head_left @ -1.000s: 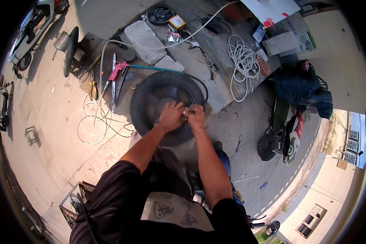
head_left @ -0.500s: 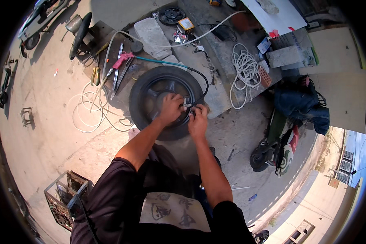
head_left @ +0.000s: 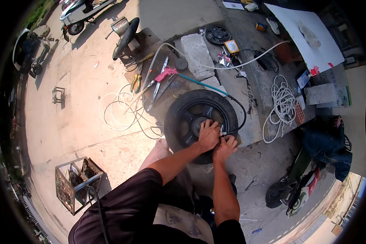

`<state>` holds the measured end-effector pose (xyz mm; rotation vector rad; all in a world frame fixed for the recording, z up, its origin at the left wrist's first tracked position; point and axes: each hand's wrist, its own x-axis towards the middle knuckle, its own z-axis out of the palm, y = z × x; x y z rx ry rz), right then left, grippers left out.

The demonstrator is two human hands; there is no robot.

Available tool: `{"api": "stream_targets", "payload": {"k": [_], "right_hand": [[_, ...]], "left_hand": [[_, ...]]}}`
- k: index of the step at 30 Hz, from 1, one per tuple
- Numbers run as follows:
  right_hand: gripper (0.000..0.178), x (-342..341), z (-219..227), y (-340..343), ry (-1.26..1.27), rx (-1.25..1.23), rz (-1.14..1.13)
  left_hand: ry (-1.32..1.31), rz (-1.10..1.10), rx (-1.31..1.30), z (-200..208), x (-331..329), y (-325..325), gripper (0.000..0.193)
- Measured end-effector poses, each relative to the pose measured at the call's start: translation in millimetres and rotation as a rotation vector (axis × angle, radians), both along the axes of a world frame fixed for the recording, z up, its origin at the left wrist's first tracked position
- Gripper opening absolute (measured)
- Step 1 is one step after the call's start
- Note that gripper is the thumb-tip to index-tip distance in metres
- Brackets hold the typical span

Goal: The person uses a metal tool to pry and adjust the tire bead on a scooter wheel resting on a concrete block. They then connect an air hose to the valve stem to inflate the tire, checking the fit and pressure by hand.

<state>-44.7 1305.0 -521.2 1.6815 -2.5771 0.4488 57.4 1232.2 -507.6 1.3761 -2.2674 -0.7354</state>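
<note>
A scooter wheel with a black tire (head_left: 175,107) and dark spoked rim lies on its side in front of me. My left hand (head_left: 209,135) is over the right part of the rim, its curled fingers at the metal fitting (head_left: 222,132) on the end of a black air hose (head_left: 245,116). Just right of it, my right hand (head_left: 225,149) pinches by the rim's edge; its fingers hide what they hold. The black hose joins a teal hose (head_left: 201,83) that runs to a pink air gun (head_left: 166,74), lying beyond the wheel.
Left of the wheel are coiled pale hose (head_left: 118,110), pliers (head_left: 136,83) and long metal tire levers (head_left: 160,81). A coil of white rope (head_left: 283,99) lies at right, near a parked motorbike (head_left: 278,193). A metal-framed box (head_left: 78,183) stands at lower left.
My view has swung left, so the whole scene sits farther right and lower. Both hands stay at the hose fitting and rim, with only slight finger shifts.
</note>
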Motion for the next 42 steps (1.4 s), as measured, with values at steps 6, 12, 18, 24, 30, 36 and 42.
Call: {"api": "stream_targets", "payload": {"k": [6,12,18,24,30,36,42], "right_hand": [[0.02,-5.1,-9.0,5.4,0.165,0.006,0.02],[0.058,-5.0,6.6,4.3,-0.128,-0.005,0.063],[0.074,5.4,15.9,-3.6,-0.202,-0.126,-0.117],[0.087,1.2,21.5,-6.0,-0.146,-0.088,-0.088],[0.095,11.3,24.4,-7.9,-0.186,0.029,-0.211],[0.093,84.5,40.7,24.3,-0.293,-0.032,-0.491],[0.097,127.4,43.1,46.7,-0.302,-0.031,-0.597]], "left_hand": [[0.148,0.004,-0.167,59.8,-35.5,-24.5,0.023],[0.605,-0.017,0.128,82.0,2.2,-145.2,0.023],[-0.24,0.295,-0.029,6.2,228.7,-245.5,0.029],[-0.756,0.117,-0.086,-21.8,269.9,-280.8,0.031],[-0.914,0.176,0.01,-112.9,289.4,-320.6,0.021],[-0.763,0.104,-0.036,-81.9,292.8,-320.3,0.015],[0.1,-0.106,0.109,44.8,222.8,-213.2,0.013]]}}
